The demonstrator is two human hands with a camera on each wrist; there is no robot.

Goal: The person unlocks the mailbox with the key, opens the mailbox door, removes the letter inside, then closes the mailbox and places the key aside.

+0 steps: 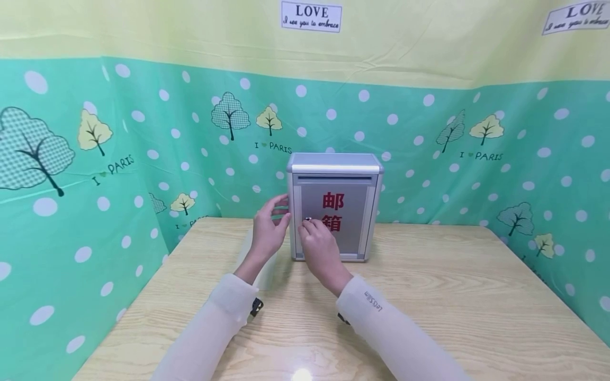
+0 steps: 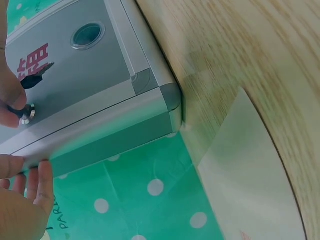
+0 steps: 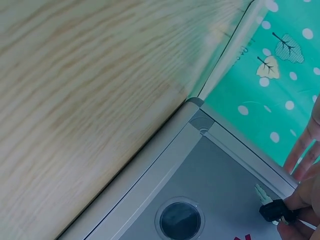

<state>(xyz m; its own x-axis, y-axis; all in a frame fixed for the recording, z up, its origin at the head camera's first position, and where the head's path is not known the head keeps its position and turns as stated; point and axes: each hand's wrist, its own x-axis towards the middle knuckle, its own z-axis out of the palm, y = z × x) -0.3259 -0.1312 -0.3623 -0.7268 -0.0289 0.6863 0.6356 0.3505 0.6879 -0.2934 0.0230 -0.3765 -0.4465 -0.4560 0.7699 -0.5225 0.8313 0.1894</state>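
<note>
A grey metal mailbox (image 1: 355, 217) with red characters on its door stands upright on the table. My right hand (image 1: 320, 247) is at the left side of the door, thumb and fingers pinching a black-headed key (image 2: 14, 111) at the lock (image 2: 30, 115). A second key (image 3: 271, 210) with a black head hangs beside those fingers, its metal blade sticking out. At the box's left side is my left hand (image 1: 268, 228), its fingers extended along the side wall and the thumb near the front edge. Part of the left hand (image 2: 22, 212) shows low in the left wrist view.
A pale sheet (image 2: 250, 170) lies on the wooden table (image 1: 429, 296) left of the mailbox, partly behind the left forearm in the head view. Green and yellow printed cloth (image 1: 405, 127) hangs behind and along both sides. The box has a mail slot (image 1: 335, 179) near its top.
</note>
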